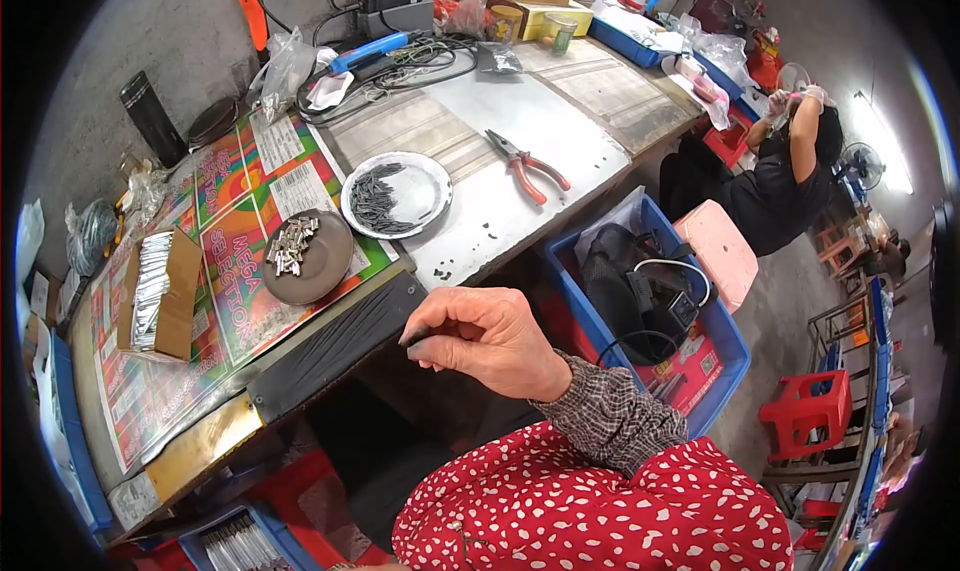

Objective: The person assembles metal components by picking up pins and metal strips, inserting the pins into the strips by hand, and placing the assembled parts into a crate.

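Observation:
My right hand is held above the table's front edge, thumb and fingertips pinched together. Between them shows a small black piece, too little of it visible to name its kind. Below and left of the hand, a black pad lies along the edge, with thin dark ridges or strips on it. Beyond it stands a white bowl with slim black pieces heaped at its left. A brown round dish next to it bears small silvery metal cylinders. My left hand does not show.
Red-handled pliers lie on the table. At left stands a cardboard box of thin silvery sticks. Beside my right arm is a blue crate with a black bag. A blue-handled tool and cables lie behind. Another person sits at right.

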Tool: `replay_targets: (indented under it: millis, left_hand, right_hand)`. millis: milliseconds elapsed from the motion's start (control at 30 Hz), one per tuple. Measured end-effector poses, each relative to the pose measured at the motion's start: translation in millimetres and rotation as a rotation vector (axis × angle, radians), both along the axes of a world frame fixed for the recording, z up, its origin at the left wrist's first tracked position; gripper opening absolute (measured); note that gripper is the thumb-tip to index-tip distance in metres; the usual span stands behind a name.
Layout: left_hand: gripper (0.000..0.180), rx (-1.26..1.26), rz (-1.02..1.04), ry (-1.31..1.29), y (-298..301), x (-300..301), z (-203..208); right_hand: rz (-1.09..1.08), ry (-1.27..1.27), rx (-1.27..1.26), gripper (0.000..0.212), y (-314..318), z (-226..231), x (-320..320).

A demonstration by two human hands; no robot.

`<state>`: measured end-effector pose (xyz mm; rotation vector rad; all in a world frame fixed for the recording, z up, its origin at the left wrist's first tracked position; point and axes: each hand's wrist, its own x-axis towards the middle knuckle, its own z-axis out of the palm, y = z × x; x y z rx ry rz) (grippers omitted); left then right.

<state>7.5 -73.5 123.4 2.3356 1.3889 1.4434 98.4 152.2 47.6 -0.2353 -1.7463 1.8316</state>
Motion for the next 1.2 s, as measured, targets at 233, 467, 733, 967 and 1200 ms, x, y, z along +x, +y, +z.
replay_targets:
  millis: [233, 467, 733, 967, 1200]
  left_hand:
    - [0.030, -0.015, -0.016, -0.026, 2.0, 1.8, 1.5]
    - [0.031, -0.010, -0.026, -0.018, 1.4, 0.8, -0.1]
    - [0.013, -0.059, 0.458, -0.144, 26.8, 5.7, -38.2]
    - [0.010, -0.254, 0.566, -0.448, 50.9, 2.7, -71.1]
    - [0.016, -0.257, 0.593, -0.460, 49.5, 2.1, -73.6]
  right_hand:
    - [-0.010, -0.019, 0.028, 0.012, 1.0, 0.3, 1.3]
    - [0.009, 0.018, -0.018, 0.013, -0.9, 0.2, 0.8]
    - [0.076, 0.024, 0.003, 0.008, -13.6, 21.7, 9.6]
    - [0.194, 0.100, -0.256, 0.009, -20.5, 23.6, 10.4]
    - [0.238, 0.110, -0.365, 0.008, -25.1, 23.5, 5.3]
